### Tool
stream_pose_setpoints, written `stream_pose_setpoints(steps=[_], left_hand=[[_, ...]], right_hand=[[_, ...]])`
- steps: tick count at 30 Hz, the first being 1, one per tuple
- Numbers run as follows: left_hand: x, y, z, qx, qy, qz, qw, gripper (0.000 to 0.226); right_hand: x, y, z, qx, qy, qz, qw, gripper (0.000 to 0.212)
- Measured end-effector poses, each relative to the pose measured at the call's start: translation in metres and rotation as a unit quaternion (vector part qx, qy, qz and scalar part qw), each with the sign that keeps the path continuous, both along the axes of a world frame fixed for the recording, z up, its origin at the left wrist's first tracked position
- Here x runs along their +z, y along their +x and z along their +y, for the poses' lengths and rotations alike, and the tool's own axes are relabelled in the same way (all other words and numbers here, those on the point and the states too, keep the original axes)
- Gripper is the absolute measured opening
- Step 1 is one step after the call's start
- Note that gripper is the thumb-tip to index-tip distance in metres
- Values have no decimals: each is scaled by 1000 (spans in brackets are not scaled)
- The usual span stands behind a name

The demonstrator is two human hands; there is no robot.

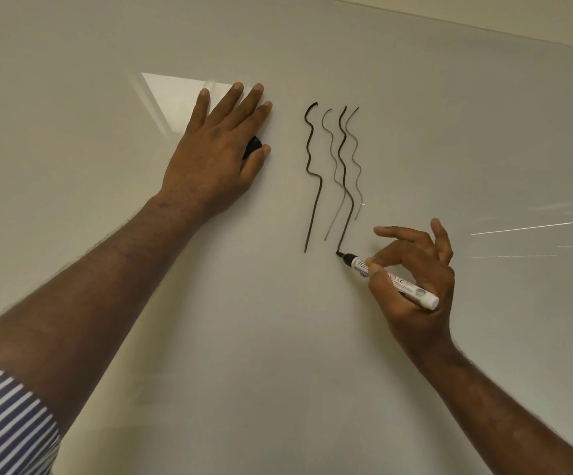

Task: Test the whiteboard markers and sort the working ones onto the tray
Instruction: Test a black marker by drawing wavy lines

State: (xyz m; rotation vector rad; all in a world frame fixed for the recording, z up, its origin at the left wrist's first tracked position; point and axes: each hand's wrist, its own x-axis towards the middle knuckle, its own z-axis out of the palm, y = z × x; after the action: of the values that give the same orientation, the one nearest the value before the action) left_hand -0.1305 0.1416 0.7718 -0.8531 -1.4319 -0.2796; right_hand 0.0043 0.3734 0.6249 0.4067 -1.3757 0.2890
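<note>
Glossy and pale, the whiteboard (415,371) fills nearly the whole view, with ceiling lights reflected at about two o'clock. Two dark wavy test lines (312,173) run down its middle, each with a fainter grey twin just beside it that looks like a shadow or reflection in the glass, though I cannot be sure.

At four o'clock from the lines, the right hand (415,279) pinches one white-barrelled marker (393,281) between thumb and forefinger, the other fingers spread loosely. Its black tip touches the board at the foot of the second dark line.

At nine o'clock from the lines, the left hand (216,149) lies flat on the board, fingers straight, with a single black cap (252,147) trapped under the palm beside the thumb; whether it is gripped or merely pressed I cannot tell.

Judging by the bold stroke, this marker works and belongs on the tray. Recapping and sorting remain. No tray or other markers are in view, so progress overall cannot be judged.
</note>
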Motion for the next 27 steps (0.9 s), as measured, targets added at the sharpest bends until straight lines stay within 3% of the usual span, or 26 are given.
stream_pose_setpoints(steps=[6, 9, 14, 21, 23, 27], left_hand=[[-15, 5, -7, -194, 41, -66, 978, 35], [-28, 11, -13, -296, 83, -112, 945, 26], [-83, 22, -10, -395, 164, -126, 895, 28], [-174, 44, 7, -524, 153, -191, 816, 24], [-193, 54, 8, -506, 162, -204, 822, 22], [-228, 68, 7, -419, 180, -185, 870, 28]], right_hand=[[-20, 19, -12, 84, -29, -12, 996, 16], [-37, 29, -19, 74, -40, -15, 996, 21], [-60, 37, -26, 106, -75, -28, 991, 13], [-91, 39, -38, 177, -112, -41, 977, 8], [-102, 38, -41, 193, -112, -53, 973, 13], [-122, 37, -46, 215, -114, -86, 966, 10]])
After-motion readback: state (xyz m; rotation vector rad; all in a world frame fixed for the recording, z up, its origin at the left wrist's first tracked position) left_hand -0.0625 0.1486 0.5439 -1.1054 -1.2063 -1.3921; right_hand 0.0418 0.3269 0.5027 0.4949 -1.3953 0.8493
